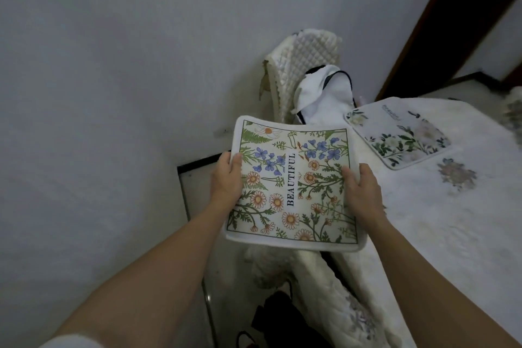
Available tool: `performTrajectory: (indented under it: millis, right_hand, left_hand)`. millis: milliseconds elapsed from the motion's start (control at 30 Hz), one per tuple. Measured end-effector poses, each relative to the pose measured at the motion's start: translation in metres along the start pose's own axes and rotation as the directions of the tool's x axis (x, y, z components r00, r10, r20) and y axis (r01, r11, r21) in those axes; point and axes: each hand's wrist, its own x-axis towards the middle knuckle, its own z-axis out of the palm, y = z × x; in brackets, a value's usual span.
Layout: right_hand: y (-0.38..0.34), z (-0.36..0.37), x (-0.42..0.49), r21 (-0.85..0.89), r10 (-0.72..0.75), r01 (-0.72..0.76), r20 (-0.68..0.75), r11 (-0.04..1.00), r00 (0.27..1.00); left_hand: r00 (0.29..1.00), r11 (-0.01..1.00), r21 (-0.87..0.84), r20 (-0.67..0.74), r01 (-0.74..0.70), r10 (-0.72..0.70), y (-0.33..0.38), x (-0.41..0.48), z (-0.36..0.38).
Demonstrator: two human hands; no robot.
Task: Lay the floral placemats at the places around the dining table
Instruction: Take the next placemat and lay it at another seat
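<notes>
I hold a floral placemat (293,186), printed with daisies, blue flowers and the word BEAUTIFUL, level in the air at the table's near left corner. My left hand (227,182) grips its left edge, thumb on top. My right hand (363,192) grips its right edge. A second placemat (398,135), with white flowers and dark leaves, lies flat on the dining table (452,220), which wears a white cloth with faint flower prints.
A chair with a quilted cream cover (299,65) and a white garment (322,96) draped on it stands at the table's far left. A grey wall (113,65) runs close on the left. Dark objects (276,316) lie on the floor below.
</notes>
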Motion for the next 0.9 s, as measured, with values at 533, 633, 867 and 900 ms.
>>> performTrajectory:
  millis: [533,633,867,900]
  right_hand:
    - [0.109,-0.097,0.044,0.072,0.332,-0.333,-0.412,0.94,0.848]
    - [0.124,-0.107,0.028,0.13,0.405,-0.391,-0.456,0.911,0.792]
    - [0.145,-0.109,-0.004,0.231,0.536,-0.5,-0.546,0.835,0.643]
    - [0.148,-0.107,-0.009,0.246,0.548,-0.506,-0.559,0.826,0.623]
  left_hand:
    - [0.828,0.947,0.048,0.5,-0.318,0.253,0.058,0.07,0.237]
    - [0.767,0.933,0.057,0.589,-0.356,0.256,0.064,0.059,0.256]
    - [0.558,0.936,-0.014,0.8,-0.35,0.221,0.062,0.052,0.295]
    - [0.526,0.936,-0.01,0.825,-0.351,0.206,0.06,0.052,0.3]
